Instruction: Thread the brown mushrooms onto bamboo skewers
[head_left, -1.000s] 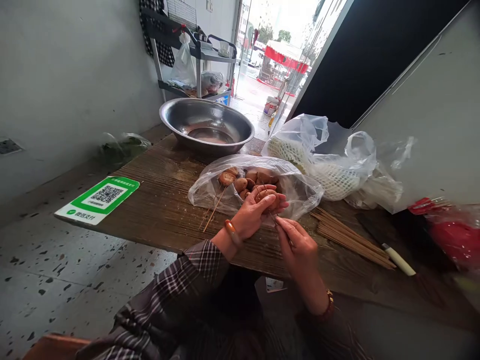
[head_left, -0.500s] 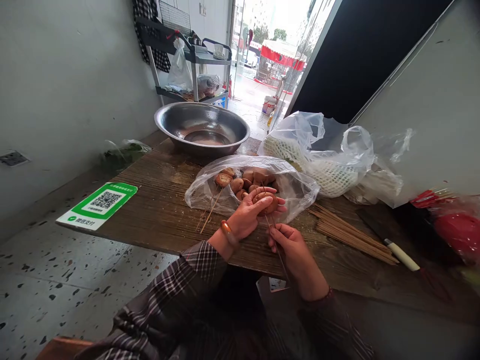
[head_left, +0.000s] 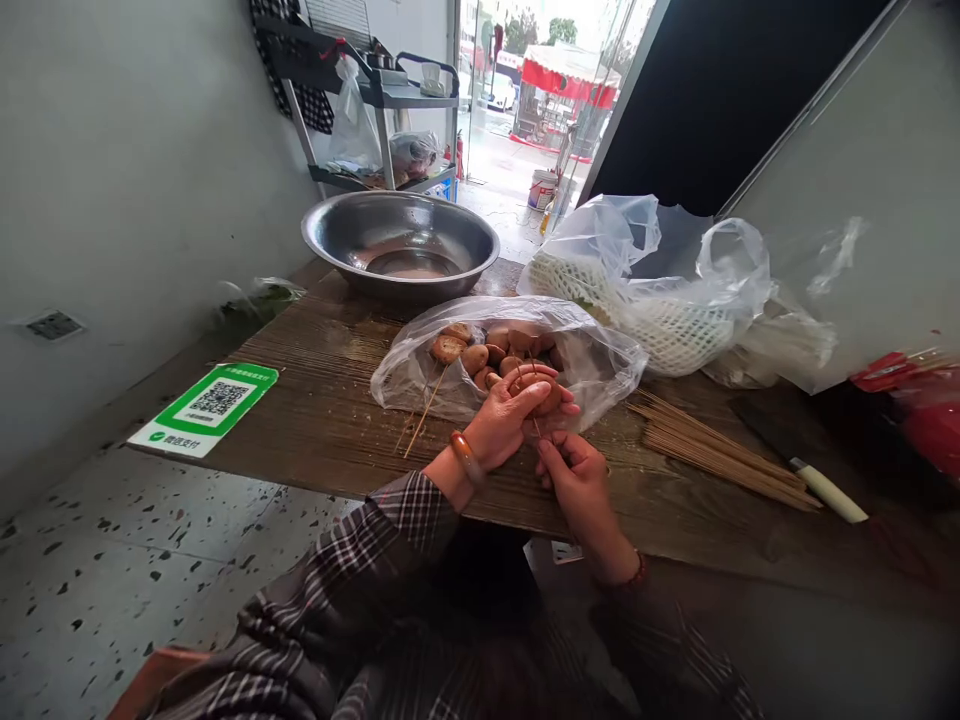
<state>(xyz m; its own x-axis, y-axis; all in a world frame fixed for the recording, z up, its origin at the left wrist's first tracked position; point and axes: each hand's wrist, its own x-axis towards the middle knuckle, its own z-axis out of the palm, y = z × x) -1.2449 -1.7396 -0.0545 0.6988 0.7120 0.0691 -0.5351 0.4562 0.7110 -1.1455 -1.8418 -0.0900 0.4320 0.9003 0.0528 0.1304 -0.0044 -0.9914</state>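
Note:
My left hand [head_left: 504,418] holds a round brown piece of food [head_left: 541,392] at the near edge of an open clear plastic bag [head_left: 405,375]. Close below it, the fingers of my right hand [head_left: 574,478] pinch a thin wooden skewer [head_left: 537,428] that reaches up to the piece; thin tips show above it. Several brown pieces [head_left: 474,359] lie in the bag. At the bag's left side, a browned piece [head_left: 448,348] sits at the top of a skewer [head_left: 426,412] that slants down onto the table.
A large metal basin [head_left: 401,240] stands behind the bag. To the right are white bags with netted items [head_left: 679,325], a bundle of skewers [head_left: 720,450] and a knife [head_left: 829,490]. A green QR card [head_left: 214,405] lies on the table's [head_left: 322,440] left corner.
My right hand has moved up closer to the piece in my left hand, and less of the skewer shows below it. The view has shifted slightly.

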